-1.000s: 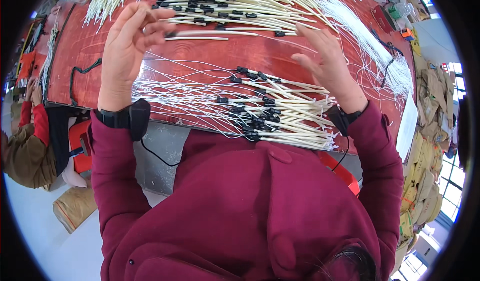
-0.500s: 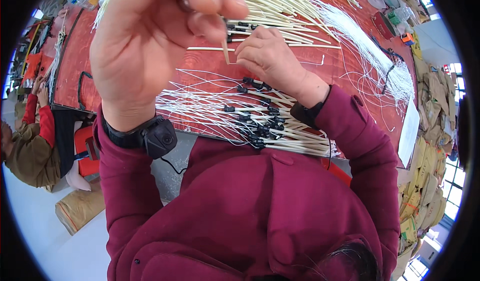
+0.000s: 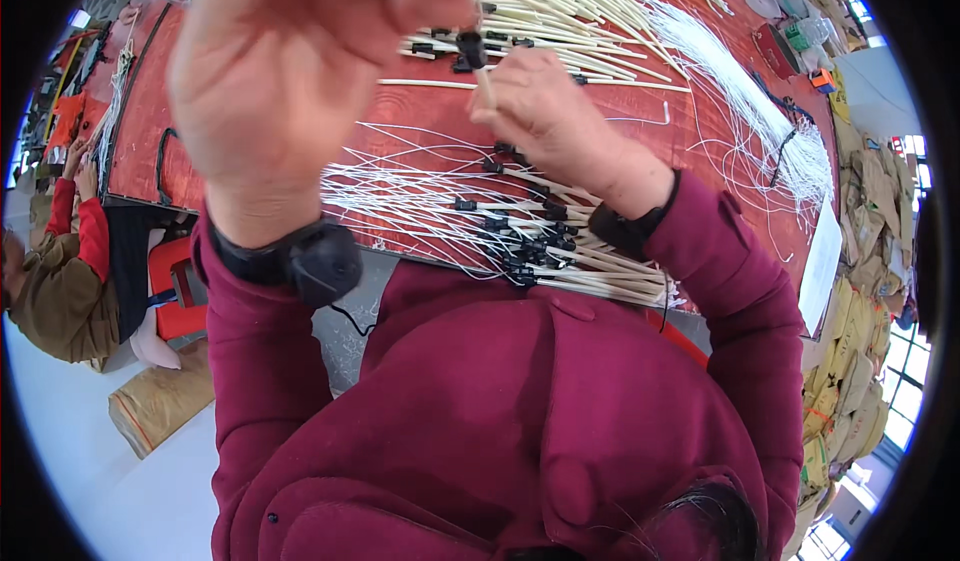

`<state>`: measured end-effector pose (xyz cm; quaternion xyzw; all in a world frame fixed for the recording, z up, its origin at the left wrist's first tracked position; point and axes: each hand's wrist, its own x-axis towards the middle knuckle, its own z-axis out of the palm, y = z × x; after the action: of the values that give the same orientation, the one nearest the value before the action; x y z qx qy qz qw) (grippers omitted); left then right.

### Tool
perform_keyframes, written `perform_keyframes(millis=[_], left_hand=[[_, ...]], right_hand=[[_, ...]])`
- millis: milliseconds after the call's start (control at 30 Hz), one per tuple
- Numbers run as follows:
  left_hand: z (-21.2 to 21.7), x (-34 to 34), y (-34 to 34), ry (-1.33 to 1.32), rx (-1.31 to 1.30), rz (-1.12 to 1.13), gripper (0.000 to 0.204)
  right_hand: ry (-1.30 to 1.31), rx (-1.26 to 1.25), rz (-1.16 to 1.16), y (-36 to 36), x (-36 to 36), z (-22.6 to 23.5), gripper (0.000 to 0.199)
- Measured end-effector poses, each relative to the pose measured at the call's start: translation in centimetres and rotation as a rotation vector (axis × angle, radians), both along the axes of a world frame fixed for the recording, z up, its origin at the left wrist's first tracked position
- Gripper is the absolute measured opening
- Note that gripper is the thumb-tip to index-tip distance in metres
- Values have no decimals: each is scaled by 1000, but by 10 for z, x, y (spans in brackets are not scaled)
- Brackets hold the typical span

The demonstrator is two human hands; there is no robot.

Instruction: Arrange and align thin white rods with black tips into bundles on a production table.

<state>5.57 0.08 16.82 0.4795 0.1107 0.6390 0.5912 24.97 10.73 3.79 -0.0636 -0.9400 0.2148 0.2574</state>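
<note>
1. Right now my left hand [image 3: 300, 81] is lifted up close to the camera, and its fingers are curled shut around the black plug [image 3: 470, 48] at the top of one thin cream tube [image 3: 484, 86].
2. My right hand [image 3: 545, 111] is closed too, pinching that same tube just under the plug, so both hands hold one piece up above the bench [image 3: 420, 106].
3. I think the tube is very light and a bit bendy, like a thin drinking straw, so a soft pinch should be enough.
4. The black plug looks hard and small, so I judge it is the best spot to hold, with the other fingers close below it to stop the tube from bending.
5. The thin white wires [image 3: 400, 196] look soft and floppy, and I think they would tangle if pulled hard.
6. A near pile of tubes with black plugs [image 3: 560, 251] lies on the bench close to my chest, under my right wrist.
7. A far pile of the same tubes [image 3: 560, 11] lies across the far part of the bench.
8. Far right, a big bunch of white wires [image 3: 760, 121] fans out across the bench.
9. At the left edge, another person in a red and brown top [image 3: 55, 281] sits near the bench.
</note>
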Motion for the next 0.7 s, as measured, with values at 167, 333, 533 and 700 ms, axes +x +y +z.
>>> perform_keyframes(millis=[167, 333, 533, 700], left_hand=[[-16, -80, -29, -205, -14, 247, 10], [-80, -211, -66, -268, -332, 505, 7], [-146, -234, -118, -167, -614, 523, 7], [-159, -208, -138, 738, -813, 949, 16]], right_hand=[[-116, 249, -140, 25, 71, 24, 10], [-297, 330, -223, 1, 144, 57, 11], [-394, 122, -170, -50, 169, 46, 22], [-378, -33, -183, -66, 178, 31, 42]])
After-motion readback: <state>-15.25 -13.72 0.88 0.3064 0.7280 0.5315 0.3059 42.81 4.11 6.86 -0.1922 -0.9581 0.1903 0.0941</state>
